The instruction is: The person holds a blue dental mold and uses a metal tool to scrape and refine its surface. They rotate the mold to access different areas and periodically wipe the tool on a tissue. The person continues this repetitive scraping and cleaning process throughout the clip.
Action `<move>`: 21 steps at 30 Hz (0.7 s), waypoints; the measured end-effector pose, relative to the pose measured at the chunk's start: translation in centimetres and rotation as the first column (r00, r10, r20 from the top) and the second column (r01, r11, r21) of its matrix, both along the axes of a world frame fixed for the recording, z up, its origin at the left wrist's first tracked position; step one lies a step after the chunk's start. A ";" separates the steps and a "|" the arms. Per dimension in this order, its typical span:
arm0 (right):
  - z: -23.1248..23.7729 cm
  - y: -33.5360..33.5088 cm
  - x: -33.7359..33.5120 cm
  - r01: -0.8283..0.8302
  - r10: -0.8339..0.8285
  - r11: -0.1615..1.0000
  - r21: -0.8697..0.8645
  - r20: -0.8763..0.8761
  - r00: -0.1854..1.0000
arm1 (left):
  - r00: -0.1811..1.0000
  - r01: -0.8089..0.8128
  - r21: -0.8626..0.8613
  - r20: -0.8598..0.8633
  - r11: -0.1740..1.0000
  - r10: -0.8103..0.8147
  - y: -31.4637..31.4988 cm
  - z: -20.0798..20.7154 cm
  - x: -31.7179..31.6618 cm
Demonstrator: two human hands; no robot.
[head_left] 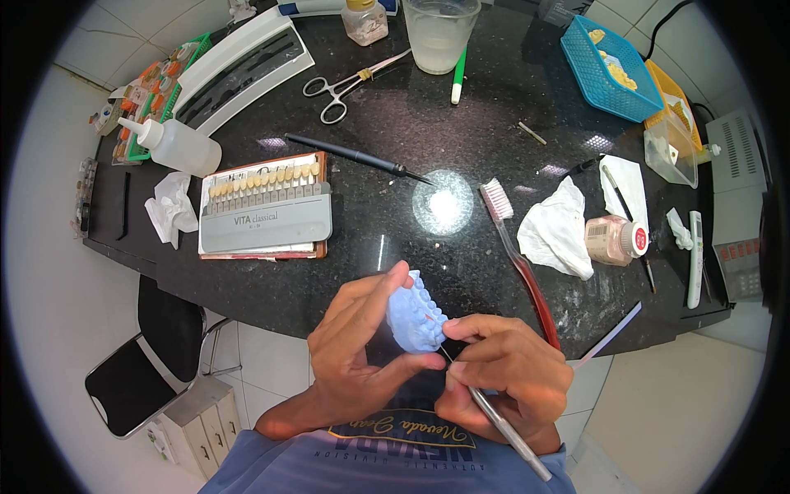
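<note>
My left hand (350, 333) grips a light blue dental cast (411, 317) between thumb and fingers, its row of teeth turned to the right. A small reddish mark shows among the teeth. In my right hand (514, 370) is a slim metal carving tool (510, 436), held like a pen, its thin tip reaching the lower edge of the cast. Whether the tip touches the cast I cannot tell. My right thumb or forefinger rests against the cast's teeth. Both hands are above the front edge of the black worktop (370, 284).
A red-handled brush (527, 272) lies right of my hands, beside crumpled tissue (559, 230) and a powder jar (613, 240). A tooth shade guide (265, 218) and dark pen-like tool (354, 156) lie left. Scissor-handled forceps (354, 86), a cup (440, 37) and blue basket (613, 70) stand farther back.
</note>
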State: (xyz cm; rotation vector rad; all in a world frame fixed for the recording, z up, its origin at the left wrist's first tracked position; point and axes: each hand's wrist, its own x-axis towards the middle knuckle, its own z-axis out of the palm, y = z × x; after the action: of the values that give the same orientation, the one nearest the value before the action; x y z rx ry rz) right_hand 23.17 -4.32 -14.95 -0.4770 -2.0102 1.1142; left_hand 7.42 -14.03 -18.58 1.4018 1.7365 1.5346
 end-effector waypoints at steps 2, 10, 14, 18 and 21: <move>-0.1 -0.1 -0.1 0.008 -0.008 1.000 0.001 -0.004 1.000 | 1.000 -0.008 -0.009 0.025 1.000 0.008 0.0 0.0 0.0; 0.6 0.6 0.0 -0.065 0.065 0.997 0.038 0.016 0.998 | 0.984 0.082 -0.072 0.166 0.994 -0.070 -0.2 0.6 -0.7; 1.3 1.1 0.0 -0.121 0.119 0.992 0.023 0.051 0.992 | 0.953 0.147 -0.074 0.278 0.986 -0.121 -0.1 0.7 -1.2; 2.0 1.7 0.1 -0.183 0.183 0.983 -0.007 0.100 0.978 | 0.920 0.200 -0.111 0.362 0.973 -0.148 -0.2 1.2 -1.5; 2.1 2.0 0.1 -0.199 0.201 0.979 -0.031 0.092 0.975 | 0.914 0.252 -0.118 0.354 0.960 -0.196 -0.1 1.2 -1.9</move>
State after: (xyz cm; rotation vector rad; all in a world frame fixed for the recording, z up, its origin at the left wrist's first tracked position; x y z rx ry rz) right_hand 23.27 -2.35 -12.87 -0.3486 -2.1689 1.2563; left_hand 5.50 -14.14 -17.42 1.1325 1.4029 1.3801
